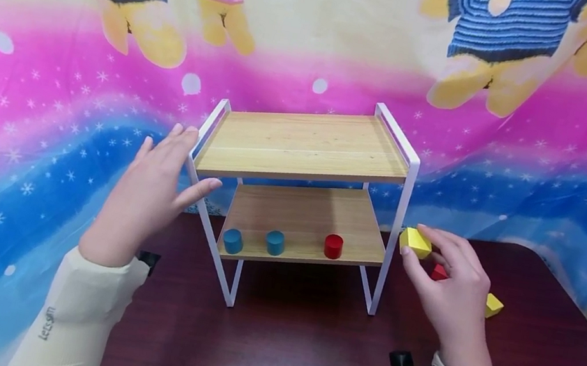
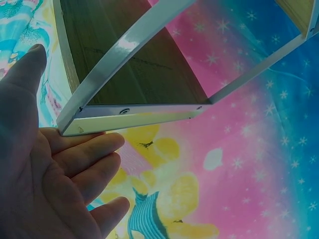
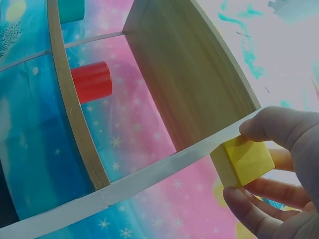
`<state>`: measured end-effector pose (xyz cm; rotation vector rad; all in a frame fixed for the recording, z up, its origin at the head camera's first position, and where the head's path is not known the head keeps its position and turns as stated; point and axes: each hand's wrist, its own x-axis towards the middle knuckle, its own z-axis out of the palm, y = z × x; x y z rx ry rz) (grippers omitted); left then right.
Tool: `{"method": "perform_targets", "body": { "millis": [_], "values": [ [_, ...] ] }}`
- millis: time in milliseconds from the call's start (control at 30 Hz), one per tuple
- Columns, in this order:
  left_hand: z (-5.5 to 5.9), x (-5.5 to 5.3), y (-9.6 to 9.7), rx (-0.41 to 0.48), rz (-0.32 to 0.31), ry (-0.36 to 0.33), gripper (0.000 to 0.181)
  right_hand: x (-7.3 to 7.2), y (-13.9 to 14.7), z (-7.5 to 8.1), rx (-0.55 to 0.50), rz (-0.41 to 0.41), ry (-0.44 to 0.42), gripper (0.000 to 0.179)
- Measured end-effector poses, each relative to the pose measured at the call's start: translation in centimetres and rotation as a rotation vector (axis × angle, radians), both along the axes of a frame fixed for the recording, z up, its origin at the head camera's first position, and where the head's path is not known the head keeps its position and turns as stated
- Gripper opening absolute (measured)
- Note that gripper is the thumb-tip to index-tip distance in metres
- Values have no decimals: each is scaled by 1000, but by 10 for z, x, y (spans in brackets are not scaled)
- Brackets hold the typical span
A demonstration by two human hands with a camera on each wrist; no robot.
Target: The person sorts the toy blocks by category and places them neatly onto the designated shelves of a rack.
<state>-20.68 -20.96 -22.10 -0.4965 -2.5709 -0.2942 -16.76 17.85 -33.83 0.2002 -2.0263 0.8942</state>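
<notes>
My right hand [image 1: 453,287] pinches a yellow cube [image 1: 415,243] between thumb and fingertips, just right of the shelf's white side frame [image 1: 398,226]. In the right wrist view the yellow cube [image 3: 244,160] overlaps that frame. My left hand [image 1: 145,197] is at the upper left corner of the two-tier wooden shelf [image 1: 305,146], its fingers straight and right at the white metal frame [image 2: 75,122]. Along the front of the lower board [image 1: 312,212] stand two blue cylinders, one at the left end [image 1: 232,241] and another blue cylinder [image 1: 275,243] beside it, then a red cylinder [image 1: 333,247].
Behind my right hand, a red block [image 1: 439,273] and another yellow block [image 1: 494,306] lie on the dark brown table [image 1: 289,350]. A colourful cloth backdrop [image 1: 318,38] with printed bears hangs behind the shelf and along both sides.
</notes>
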Motion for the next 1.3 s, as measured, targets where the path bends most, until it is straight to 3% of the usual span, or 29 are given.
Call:
{"method": "perform_targets", "body": {
  "millis": [433,967,1300],
  "values": [
    [2,2,-5,-6,-1,19,83,1,-14,3,33,55,20,47],
    [1,1,-5,-15,10,5,71,-6,-36,-6,83,131,20,46],
    [2,0,-2,-21,14,2,74,-10,-45,-7,84,160,20,44]
  ]
}}
